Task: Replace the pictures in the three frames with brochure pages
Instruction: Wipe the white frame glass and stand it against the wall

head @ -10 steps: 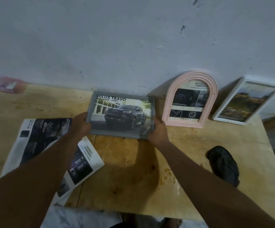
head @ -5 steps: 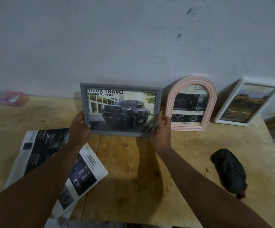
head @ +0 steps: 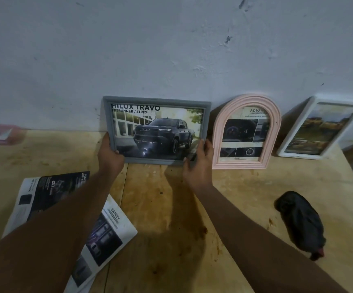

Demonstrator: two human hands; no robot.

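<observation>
Just left of the pink arched frame (head: 245, 163), the grey frame (head: 156, 130) stands against the wall (head: 171, 49), held by both hands.

The left hand (head: 110, 157) grips its lower left edge, thumb on the front. The right hand (head: 199, 166) pinches the lower right corner, the side next to the pink arched frame. It is probably light and stiff, but the glossy front looks like glass or plastic, so fragile and slippery; the side rails, low down, seem the safest hold. A second ago it lay tilted back, lower and nearer the person; now it is upright, bottom edge at the table (head: 160, 208). Right of the pink arched frame leans the white frame (head: 294, 132); the brochure (head: 108, 231) lies well to its left.
</observation>
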